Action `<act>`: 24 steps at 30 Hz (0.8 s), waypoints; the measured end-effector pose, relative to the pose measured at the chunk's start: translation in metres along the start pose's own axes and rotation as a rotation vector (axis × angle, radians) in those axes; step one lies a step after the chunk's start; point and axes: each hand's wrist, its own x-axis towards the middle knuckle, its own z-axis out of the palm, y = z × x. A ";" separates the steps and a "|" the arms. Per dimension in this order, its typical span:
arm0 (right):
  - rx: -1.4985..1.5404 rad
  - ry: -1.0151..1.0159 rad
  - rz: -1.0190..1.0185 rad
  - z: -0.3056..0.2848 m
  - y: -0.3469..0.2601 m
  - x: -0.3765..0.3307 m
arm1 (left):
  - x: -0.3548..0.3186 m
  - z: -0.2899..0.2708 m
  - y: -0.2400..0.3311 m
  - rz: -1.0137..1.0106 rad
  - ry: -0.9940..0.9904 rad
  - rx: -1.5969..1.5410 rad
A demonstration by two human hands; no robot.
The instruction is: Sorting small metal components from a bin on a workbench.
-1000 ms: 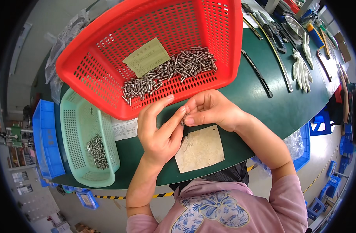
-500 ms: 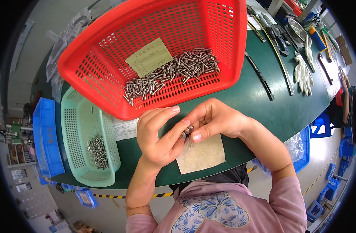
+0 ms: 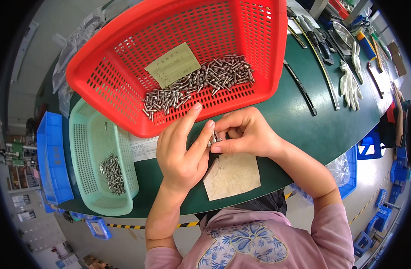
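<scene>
My right hand (image 3: 250, 135) pinches a few small metal bolts (image 3: 215, 138) between thumb and fingers, their shafts pointing upward. Beside them my left hand (image 3: 178, 150) has its fingers stretched out and apart; its index fingertip is close to the bolts, and its thumb is mostly hidden. Both hands are over the near side of the green table (image 3: 299, 134), just in front of a red perforated basket (image 3: 259, 31). A heap of similar bolts (image 3: 214, 76) lies in that basket, along with a yellowish paper tag (image 3: 173, 65).
Left of my hands stands a pale green basket (image 3: 83, 166) with a smaller bolt heap (image 3: 112, 175). A blue bin (image 3: 55, 157) is beyond it. A worn tan sheet (image 3: 232, 177) lies below my hands. A black tool (image 3: 300, 88), a tape measure and white gloves (image 3: 350, 86) lie right.
My left hand's fingers have straightened and spread upward, away from the bolts. My right hand has shifted slightly up and left, and the bolts now show more plainly in it.
</scene>
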 end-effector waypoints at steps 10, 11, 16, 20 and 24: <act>-0.219 0.117 -0.137 0.004 0.001 -0.002 | 0.000 0.001 0.002 -0.008 -0.008 0.028; -0.268 0.140 -0.179 0.003 0.001 -0.002 | 0.001 0.000 0.002 -0.034 -0.031 -0.004; -0.734 0.312 -0.654 -0.007 0.004 0.004 | -0.002 -0.010 0.009 -0.807 -0.111 -0.965; -0.844 0.273 -0.941 -0.001 0.000 0.004 | -0.005 -0.012 0.000 -0.981 -0.338 -1.453; -0.967 0.225 -0.937 0.001 -0.001 0.003 | -0.008 -0.009 0.006 -1.056 -0.352 -1.597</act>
